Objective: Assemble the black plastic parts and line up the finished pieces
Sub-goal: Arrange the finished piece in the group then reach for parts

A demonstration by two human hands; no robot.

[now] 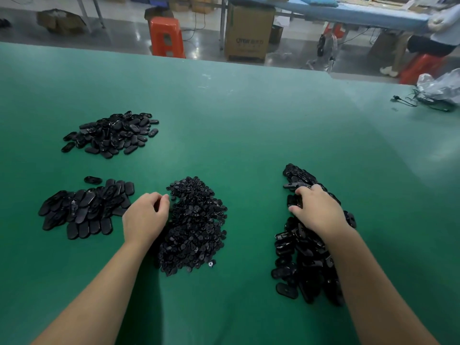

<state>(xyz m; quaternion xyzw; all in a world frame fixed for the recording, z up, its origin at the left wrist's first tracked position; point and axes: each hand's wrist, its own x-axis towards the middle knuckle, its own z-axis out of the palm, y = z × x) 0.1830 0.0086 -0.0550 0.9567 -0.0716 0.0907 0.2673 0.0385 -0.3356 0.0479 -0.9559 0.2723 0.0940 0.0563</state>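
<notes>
Four heaps of black plastic parts lie on the green table (249, 125). A heap of small round pieces (196, 225) sits in the middle. My left hand (145, 216) rests at its left edge with fingers curled; whether it pinches a piece is hidden. A long heap of oval shells (301, 245) runs down the right. My right hand (319, 210) lies on top of it, fingers curled into the shells and gripping some. Overlapping oval pieces (84, 207) lie at the near left, and another loose oval heap (112, 133) lies further back on the left.
A clear plastic bag (440, 85) and a black cable (413, 102) lie at the table's far right edge. Beyond the table stand an orange stool (166, 36), a cardboard box (249, 31) and a seated person (438, 28).
</notes>
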